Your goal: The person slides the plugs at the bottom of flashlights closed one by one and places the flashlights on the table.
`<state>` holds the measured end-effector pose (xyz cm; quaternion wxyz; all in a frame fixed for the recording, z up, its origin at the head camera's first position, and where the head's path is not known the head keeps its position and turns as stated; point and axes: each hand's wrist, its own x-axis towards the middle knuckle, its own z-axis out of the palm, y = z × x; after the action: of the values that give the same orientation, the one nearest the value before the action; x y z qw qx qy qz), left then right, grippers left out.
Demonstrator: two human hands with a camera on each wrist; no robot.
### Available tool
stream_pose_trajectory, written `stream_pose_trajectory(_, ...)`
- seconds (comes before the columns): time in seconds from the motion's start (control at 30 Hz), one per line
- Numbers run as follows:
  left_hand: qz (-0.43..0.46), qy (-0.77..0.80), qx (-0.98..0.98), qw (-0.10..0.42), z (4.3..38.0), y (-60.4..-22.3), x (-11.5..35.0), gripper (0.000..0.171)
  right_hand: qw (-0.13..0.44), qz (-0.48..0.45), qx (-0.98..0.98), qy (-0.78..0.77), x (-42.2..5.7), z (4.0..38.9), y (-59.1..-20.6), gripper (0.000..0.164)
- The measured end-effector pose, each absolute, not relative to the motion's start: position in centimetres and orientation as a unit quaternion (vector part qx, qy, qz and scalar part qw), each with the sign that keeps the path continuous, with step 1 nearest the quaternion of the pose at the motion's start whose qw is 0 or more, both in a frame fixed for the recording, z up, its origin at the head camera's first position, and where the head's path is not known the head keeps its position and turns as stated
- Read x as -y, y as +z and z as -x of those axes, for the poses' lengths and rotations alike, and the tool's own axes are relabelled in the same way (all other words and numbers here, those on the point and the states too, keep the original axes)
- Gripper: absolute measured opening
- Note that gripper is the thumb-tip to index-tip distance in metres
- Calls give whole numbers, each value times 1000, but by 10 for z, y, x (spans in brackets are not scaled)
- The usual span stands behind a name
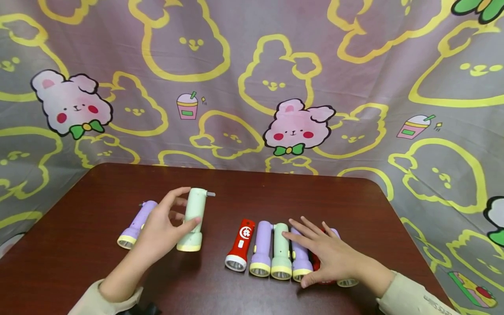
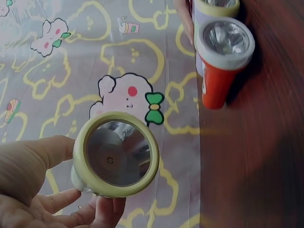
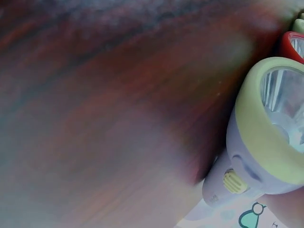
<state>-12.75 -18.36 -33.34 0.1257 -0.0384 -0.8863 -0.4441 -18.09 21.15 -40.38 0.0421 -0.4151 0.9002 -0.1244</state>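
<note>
My left hand [image 1: 157,234] grips a pale green flashlight [image 1: 194,208] by its body, its yellow-rimmed lens toward me and a grey prong sticking out sideways near its far end. In the left wrist view, the thumb and fingers curl about that flashlight [image 2: 116,156]. My right hand [image 1: 334,258] is spread over the right part of a row of flashlights, fingers extended. Under and beside it lie a purple flashlight [image 1: 301,260] and a green one [image 1: 281,249]; a red one is mostly hidden. The right wrist view shows a purple flashlight [image 3: 256,142] with a yellow switch.
The row's left end holds a red flashlight [image 1: 243,240] with a white rim and a purple one [image 1: 262,245]. Another purple flashlight [image 1: 141,218] lies left of my left hand. A patterned curtain [image 1: 236,87] hangs behind the dark brown table [image 1: 315,188].
</note>
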Motion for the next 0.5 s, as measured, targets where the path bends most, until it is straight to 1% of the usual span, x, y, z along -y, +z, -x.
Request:
stream_pose_trajectory(0.3,41,-466,876,114,132,-335,164,67,38,417,-898,-138,-210,180,-400,101)
stream_pose_trajectory(0.4,41,-474,873,110,135,-336,157,67,23,418,-894,-159,-208,180,-396,101)
stream_pose_trajectory(0.5,41,-481,869,109,136,-336,149,68,-3,421,-888,-185,-203,181,-392,98)
